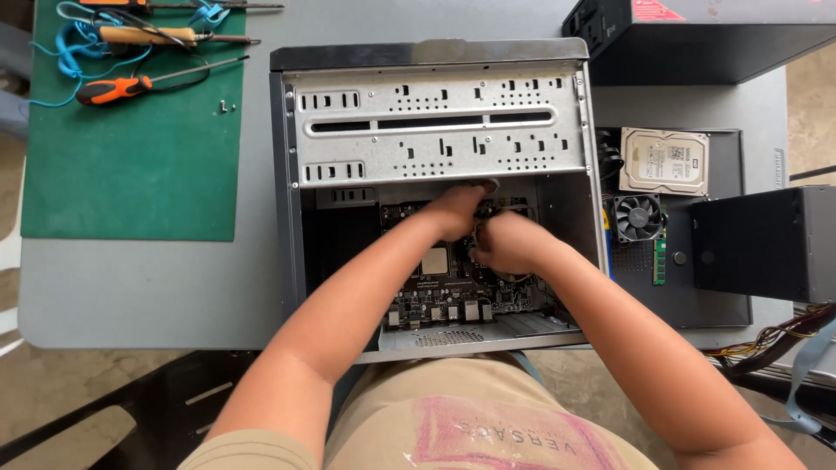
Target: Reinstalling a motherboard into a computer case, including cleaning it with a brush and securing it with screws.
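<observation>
Your left hand and right hand both inside open grey metal computer case, at black motherboard, just below case's perforated steel drive cage. Both hands curled, fingers together, touching each other over small part near board's top edge (what they pinch: cannot tell, hidden). Case lies flat on grey surface, likely so board faces you. Left of case: green mat, orange-handled screwdriver. Right of case: silver hard drive, small black fan.

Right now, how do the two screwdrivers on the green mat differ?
The orange-handled screwdriver has a bright orange and black grip; the wooden-handled screwdriver has a plain tan one. The orange one lies tilted, nearer the person; the wooden one lies almost level, farther up the green mat. Both point right, untouched.
</observation>
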